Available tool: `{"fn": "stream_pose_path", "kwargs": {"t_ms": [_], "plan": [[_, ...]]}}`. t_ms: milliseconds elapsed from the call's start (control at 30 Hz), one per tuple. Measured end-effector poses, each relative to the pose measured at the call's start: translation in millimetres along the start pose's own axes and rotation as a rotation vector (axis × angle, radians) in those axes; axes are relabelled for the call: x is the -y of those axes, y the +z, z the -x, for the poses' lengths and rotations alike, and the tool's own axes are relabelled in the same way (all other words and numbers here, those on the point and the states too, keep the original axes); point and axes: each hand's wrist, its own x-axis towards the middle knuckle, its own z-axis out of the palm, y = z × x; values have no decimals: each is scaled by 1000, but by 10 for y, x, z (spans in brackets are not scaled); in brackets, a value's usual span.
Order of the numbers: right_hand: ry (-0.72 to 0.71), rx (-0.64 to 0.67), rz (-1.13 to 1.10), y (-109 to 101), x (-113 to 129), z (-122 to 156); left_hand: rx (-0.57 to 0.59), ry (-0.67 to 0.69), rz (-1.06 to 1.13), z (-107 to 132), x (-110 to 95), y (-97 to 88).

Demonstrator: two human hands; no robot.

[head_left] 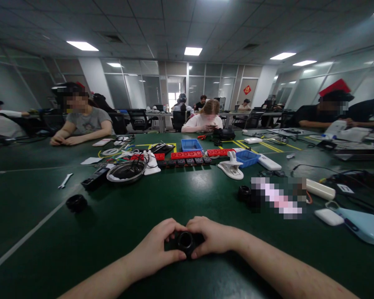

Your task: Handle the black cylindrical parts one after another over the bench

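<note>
Here, both hands meet low in the middle of the view over a dark green table with a smooth, faintly glossy top that mirrors the ceiling lights. The left hand and the right hand are closed from either side on a small black ring-shaped part, which is round with a dark hollow centre and a matte, plastic-looking rim. It sits on or just above the table between the fingertips. The fingers cover its flanks, so its full outline and depth cannot be made out, and both forearms are cut off by the lower edge. Well apart to the left lies a second black round piece, squat and dull, and beyond it a small silvery wrench. Farther back stands a shallow metal dish with a shiny rim and tangled wires inside, next to a row of red blocks above dark square ones. Behind the row is a blue plastic bin, and to the right a white clamp-shaped piece with smooth curved arms. At the right edge a pale blue case is partly cut off, with a white rounded pod just beside it. A blurred patch hides whatever lies left of these. Other people sit at the far side, their hands well apart from this work.
</note>
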Motion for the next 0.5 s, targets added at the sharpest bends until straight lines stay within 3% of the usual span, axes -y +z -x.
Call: {"fn": "stream_pose_path", "kwargs": {"t_ms": [233, 500], "plan": [[133, -39, 2, 74, -24, -23, -56, 16, -113, -5, 11, 35], [346, -283, 308, 303, 177, -75, -254, -115, -222, 6, -48, 141]]}}
